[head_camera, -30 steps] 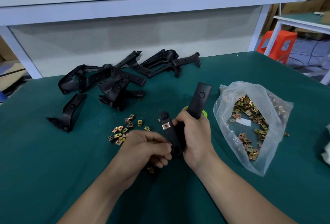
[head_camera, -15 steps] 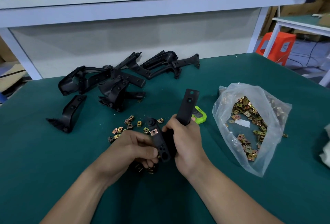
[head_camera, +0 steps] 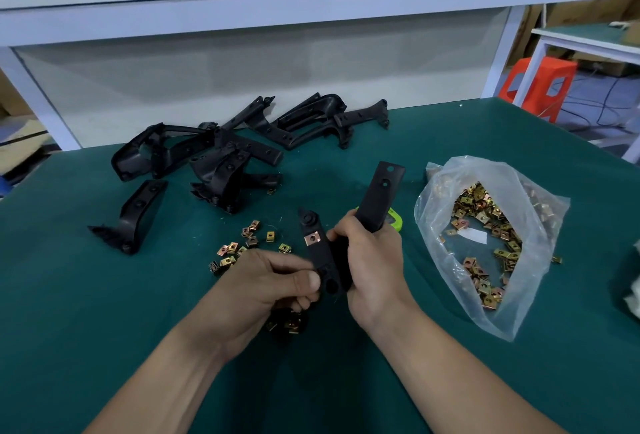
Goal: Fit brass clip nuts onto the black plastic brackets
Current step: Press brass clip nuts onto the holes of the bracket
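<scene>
The black bracket (head_camera: 379,196) is held just above the green desk (head_camera: 104,312), between the loose clip nuts (head_camera: 242,246) and the plastic bag (head_camera: 485,312). Its long arm points up and away, leaning right. The shorter arm slants up-left and carries a fitted brass clip nut (head_camera: 313,238). Since half a second ago it has shifted slightly right and upward. The right hand (head_camera: 372,260) wraps around the bend. The left hand (head_camera: 263,281) pinches the shorter arm's lower end, possibly hiding another nut.
</scene>
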Tool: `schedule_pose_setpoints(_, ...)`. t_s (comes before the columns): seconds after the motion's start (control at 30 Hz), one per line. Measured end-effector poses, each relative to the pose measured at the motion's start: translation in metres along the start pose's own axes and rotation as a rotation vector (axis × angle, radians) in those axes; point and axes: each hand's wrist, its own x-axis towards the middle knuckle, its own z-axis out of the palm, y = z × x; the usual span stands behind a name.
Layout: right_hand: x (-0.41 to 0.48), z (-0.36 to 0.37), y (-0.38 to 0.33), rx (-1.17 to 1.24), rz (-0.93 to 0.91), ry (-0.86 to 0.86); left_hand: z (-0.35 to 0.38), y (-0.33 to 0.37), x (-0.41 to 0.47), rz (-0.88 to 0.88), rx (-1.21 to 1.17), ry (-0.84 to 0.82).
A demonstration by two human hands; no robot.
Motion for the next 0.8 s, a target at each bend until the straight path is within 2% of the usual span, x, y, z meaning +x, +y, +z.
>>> schedule_pose_setpoints(0.2,0.000,-0.003,-0.004,-0.018,-0.019,-0.049,0.006,-0.001,0.000,0.064,0.141,0.022)
schedule_pose_setpoints(0.43,0.005,-0.004,-0.002,-0.069,-0.128,-0.046,0.019,-0.005,-0.002,0.053,-0.148,0.116)
schedule_pose_setpoints(0.67,0.007,-0.007,0.002,-0.247,-0.377,-0.024,0.019,-0.008,-0.001,0.134,-0.063,0.129)
schedule_pose_setpoints(0.73,0.005,-0.006,0.004,-0.258,-0.360,-0.014,0.024,-0.011,-0.001,0.159,0.020,0.176)
schedule_pose_setpoints(0.8,0.004,-0.003,0.007,-0.125,-0.204,0.022,0.031,-0.012,0.001,0.212,0.078,0.287)
